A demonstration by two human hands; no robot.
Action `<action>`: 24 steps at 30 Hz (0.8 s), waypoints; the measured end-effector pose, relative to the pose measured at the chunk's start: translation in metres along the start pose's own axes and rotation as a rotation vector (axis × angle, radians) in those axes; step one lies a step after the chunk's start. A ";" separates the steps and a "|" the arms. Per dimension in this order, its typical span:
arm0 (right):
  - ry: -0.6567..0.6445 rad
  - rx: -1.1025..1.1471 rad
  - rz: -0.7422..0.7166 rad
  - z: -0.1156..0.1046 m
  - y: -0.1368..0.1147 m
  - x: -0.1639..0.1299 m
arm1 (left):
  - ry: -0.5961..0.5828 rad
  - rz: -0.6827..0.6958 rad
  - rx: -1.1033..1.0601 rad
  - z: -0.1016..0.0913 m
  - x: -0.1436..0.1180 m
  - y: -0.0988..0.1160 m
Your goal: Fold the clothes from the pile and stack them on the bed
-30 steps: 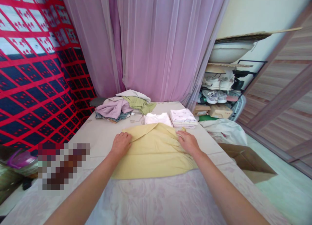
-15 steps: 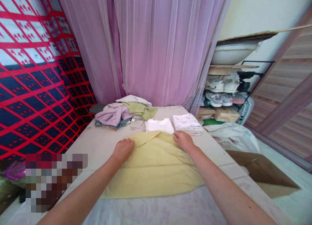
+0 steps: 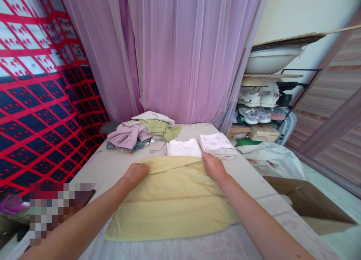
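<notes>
A pale yellow cloth garment (image 3: 175,207) lies spread across the bed in front of me; its exact kind does not show. My left hand (image 3: 137,173) is closed on its far left corner. At the far right corner, my right hand (image 3: 214,165) pinches the edge between thumb and fingers. The far edge between the hands is drawn fairly straight, with soft creases below it. Just beyond that edge lies a folded white garment (image 3: 184,147). To its right, close to my right hand, sits a stack of folded, patterned white cloth (image 3: 216,142).
A loose pile of clothes, with a mauve garment (image 3: 128,135) and a green one (image 3: 163,129), lies at the bed's far left. Purple curtains (image 3: 180,57) hang behind. On the right stand a shoe rack (image 3: 299,83) and an open cardboard box (image 3: 307,196).
My left hand has moved slightly left and the yellow garment's far edge is straighter. Its near left corner reaches further left and nearer to me. My right hand keeps its pinch.
</notes>
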State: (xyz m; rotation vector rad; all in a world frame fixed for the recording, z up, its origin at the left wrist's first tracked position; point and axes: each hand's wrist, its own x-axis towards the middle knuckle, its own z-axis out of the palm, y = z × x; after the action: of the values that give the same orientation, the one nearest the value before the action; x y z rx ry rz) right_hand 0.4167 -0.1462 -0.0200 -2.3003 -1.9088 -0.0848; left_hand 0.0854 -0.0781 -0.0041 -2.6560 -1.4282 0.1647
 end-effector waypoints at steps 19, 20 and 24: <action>0.006 -0.103 -0.107 0.008 0.004 -0.023 | 0.288 -0.391 -1.088 0.019 0.026 -0.043; -0.007 -0.108 -0.108 0.008 0.004 -0.023 | 0.270 -0.382 -1.021 0.026 0.023 -0.045; -0.052 -0.106 -0.123 0.010 0.004 -0.022 | 0.195 -0.266 -0.705 0.041 0.012 -0.049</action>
State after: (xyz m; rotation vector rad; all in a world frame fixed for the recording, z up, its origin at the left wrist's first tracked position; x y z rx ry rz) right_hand 0.4155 -0.1665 -0.0336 -2.2696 -2.1195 -0.1441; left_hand 0.0450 -0.0393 -0.0369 -2.7968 -2.0276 -0.7315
